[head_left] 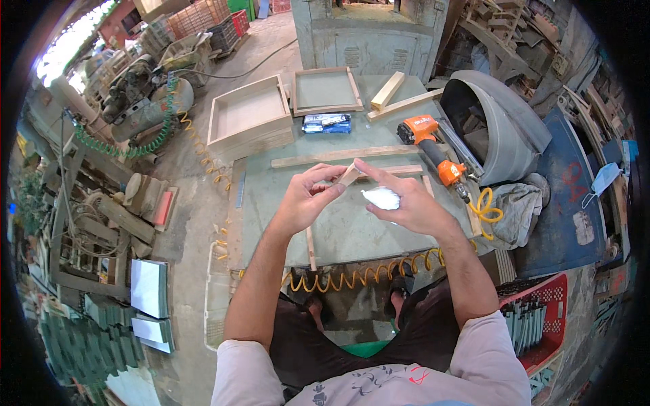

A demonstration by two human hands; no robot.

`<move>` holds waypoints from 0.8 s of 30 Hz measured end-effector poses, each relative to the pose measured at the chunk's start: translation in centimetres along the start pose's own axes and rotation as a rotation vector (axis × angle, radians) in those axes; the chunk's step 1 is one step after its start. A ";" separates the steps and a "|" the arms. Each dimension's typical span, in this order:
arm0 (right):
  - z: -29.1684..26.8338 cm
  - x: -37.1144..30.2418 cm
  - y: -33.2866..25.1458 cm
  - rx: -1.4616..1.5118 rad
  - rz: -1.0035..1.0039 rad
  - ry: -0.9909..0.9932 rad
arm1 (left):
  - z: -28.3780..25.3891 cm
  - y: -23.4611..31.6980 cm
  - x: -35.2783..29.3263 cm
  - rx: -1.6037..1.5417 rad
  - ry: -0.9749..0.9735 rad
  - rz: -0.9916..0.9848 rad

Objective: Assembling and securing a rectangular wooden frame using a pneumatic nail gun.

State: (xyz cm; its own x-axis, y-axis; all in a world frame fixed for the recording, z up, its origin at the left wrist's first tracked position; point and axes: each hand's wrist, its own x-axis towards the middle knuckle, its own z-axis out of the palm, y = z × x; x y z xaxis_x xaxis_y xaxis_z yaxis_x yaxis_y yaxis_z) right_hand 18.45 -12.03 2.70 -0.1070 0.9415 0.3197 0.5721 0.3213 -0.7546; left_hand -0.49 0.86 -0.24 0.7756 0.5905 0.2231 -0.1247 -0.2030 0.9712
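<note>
In front of me, above the green-grey work table (271, 233), my left hand (308, 193) pinches a short wooden strip (349, 175) by its lower part. The fingers of my right hand (414, 203) are curled round a white thing with a tapered end (381, 197), too bright to make out its kind. My right index finger touches the upper end of the strip. Beneath my hands lie several other wooden strips, among them a long one (332, 158) and a thin one (311, 247). An orange nail gun (423, 132) rests to the right.
Shallow wooden boxes (247, 115), a wooden frame (328, 108) and a blue package (327, 124) occupy the table's far side. A grey tub (501, 108) lies tipped at the right, beside a cloth (518, 210). A yellow coiled hose (365, 276) hangs along the near edge.
</note>
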 end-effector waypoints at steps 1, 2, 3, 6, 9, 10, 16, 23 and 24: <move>0.0 0.0 -0.2 -0.063 0.032 -0.007 | -0.2 -0.1 0.0 0.005 -0.007 -0.013; 0.1 0.1 -0.3 -0.126 0.064 -0.014 | -0.3 -0.2 -0.1 0.010 -0.014 -0.026; 0.1 0.1 -0.2 -0.125 0.064 -0.014 | -0.3 -0.3 -0.1 0.011 -0.014 -0.027; 0.2 0.1 0.1 -0.180 0.025 0.013 | -0.4 -0.4 -0.1 0.001 0.002 -0.022; -0.2 0.1 -0.5 -0.073 0.038 -0.052 | -0.3 -0.4 0.0 0.036 0.008 -0.020; -0.3 0.2 -0.7 -0.088 0.084 -0.051 | -0.2 -0.3 0.0 0.021 0.009 -0.005; -0.4 0.0 0.1 -0.076 -0.001 -0.044 | -0.3 -0.4 0.1 0.044 0.019 0.019; -0.5 -0.1 -0.5 -0.025 0.056 -0.058 | -0.1 -0.3 0.1 0.031 0.018 0.010; -0.6 -0.2 -0.3 -0.023 0.055 -0.060 | -0.2 -0.2 0.0 0.032 0.021 0.009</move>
State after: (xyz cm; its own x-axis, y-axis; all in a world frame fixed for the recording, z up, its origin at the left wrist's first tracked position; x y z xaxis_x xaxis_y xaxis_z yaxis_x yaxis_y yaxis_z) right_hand 18.77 -12.35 3.26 -0.1233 0.9623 0.2426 0.5970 0.2672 -0.7564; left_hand -0.58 1.08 -0.44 0.7614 0.6047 0.2336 -0.1115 -0.2328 0.9661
